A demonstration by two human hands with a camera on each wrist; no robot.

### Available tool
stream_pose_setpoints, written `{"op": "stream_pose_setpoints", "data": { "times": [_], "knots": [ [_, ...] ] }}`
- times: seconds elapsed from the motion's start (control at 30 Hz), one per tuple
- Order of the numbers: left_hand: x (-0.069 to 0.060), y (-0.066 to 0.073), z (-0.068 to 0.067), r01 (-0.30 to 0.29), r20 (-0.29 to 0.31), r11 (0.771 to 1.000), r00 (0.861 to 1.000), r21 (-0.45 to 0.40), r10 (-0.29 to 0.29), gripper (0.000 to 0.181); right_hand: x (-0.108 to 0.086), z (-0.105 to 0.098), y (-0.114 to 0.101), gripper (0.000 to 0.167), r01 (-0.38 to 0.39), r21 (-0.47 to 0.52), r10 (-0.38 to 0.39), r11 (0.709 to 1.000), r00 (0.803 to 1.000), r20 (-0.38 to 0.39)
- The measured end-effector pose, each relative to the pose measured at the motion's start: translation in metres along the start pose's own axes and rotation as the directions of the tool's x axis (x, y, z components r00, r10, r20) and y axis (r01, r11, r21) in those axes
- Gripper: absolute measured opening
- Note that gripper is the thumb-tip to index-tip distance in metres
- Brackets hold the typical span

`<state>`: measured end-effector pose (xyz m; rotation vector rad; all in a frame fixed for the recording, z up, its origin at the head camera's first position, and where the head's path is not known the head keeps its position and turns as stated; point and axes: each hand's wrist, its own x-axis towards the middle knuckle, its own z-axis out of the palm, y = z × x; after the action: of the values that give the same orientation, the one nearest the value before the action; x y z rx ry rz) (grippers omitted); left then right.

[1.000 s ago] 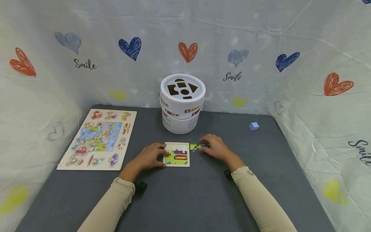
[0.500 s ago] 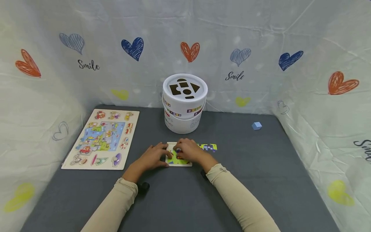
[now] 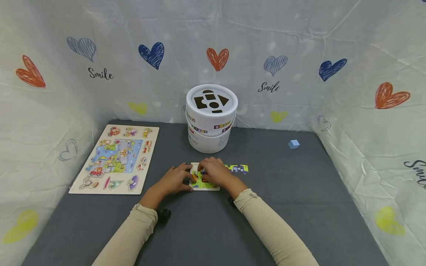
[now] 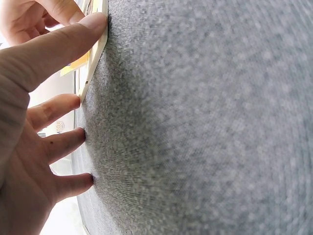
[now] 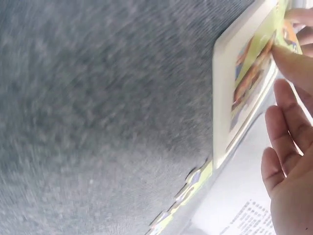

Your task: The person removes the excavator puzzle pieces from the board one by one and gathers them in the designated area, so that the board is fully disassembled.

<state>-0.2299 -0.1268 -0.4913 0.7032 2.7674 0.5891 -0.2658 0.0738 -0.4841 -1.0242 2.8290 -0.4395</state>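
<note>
A small square jigsaw puzzle (image 3: 203, 184) lies in its pale frame (image 3: 216, 189), partly covered by both hands. My left hand (image 3: 174, 180) grips the frame's left side, with the thumb at the near corner and a finger at the far one. Over the puzzle, my right hand (image 3: 214, 172) pinches a puzzle piece (image 5: 291, 36), seen tilted up with yellow and orange print in the right wrist view; its fingertips are partly hidden. Several loose pieces (image 3: 240, 169) form a row right of the frame.
Behind the hands stands a white lidded bucket (image 3: 209, 142) with shaped holes in its lid. A large picture puzzle board (image 3: 78, 187) lies on the left. On the grey table (image 3: 213, 232), a blue cube (image 3: 293, 144) sits at the far right.
My right hand has moved left from the loose row to above the framed puzzle, and since half a second ago it has stayed nearly still. My left hand has kept its hold on the frame.
</note>
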Motion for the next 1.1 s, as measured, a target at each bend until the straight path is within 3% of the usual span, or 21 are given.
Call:
{"op": "stream_pose_setpoints", "data": {
  "times": [0.1, 0.23, 0.37, 0.47, 0.8, 1.1],
  "knots": [
    [0.000, -0.001, 0.001, 0.002, -0.005, 1.000, 1.000, -0.005, -0.002, 0.027, 0.000, 0.000, -0.003, 0.015, -0.009, 0.002, 0.009, 1.000, 1.000, -0.020],
    [0.000, -0.001, 0.003, 0.003, -0.016, 1.000, 1.000, -0.009, -0.004, 0.027, -0.001, -0.001, -0.002, 0.009, -0.046, 0.124, 0.048, 0.991, 0.999, -0.018],
    [0.001, -0.001, 0.004, 0.002, -0.023, 1.000, 1.000, -0.003, -0.002, 0.027, -0.002, -0.008, 0.005, 0.007, -0.094, 0.297, 0.096, 0.950, 0.995, 0.008],
    [0.001, -0.001, 0.003, 0.007, -0.024, 1.000, 1.000, 0.001, -0.007, 0.028, -0.005, -0.014, 0.016, 0.006, -0.132, 0.354, 0.131, 0.926, 0.991, 0.027],
    [-0.002, 0.000, 0.001, 0.020, -0.019, 1.000, 1.000, 0.015, -0.020, 0.030, -0.032, -0.030, 0.062, 0.006, -0.170, 0.336, 0.161, 0.927, 0.985, 0.055],
    [-0.001, 0.000, 0.002, 0.019, -0.018, 1.000, 1.000, 0.008, -0.019, 0.029, -0.044, -0.031, 0.074, 0.004, -0.198, 0.314, 0.159, 0.929, 0.976, 0.147]
  ]
}}
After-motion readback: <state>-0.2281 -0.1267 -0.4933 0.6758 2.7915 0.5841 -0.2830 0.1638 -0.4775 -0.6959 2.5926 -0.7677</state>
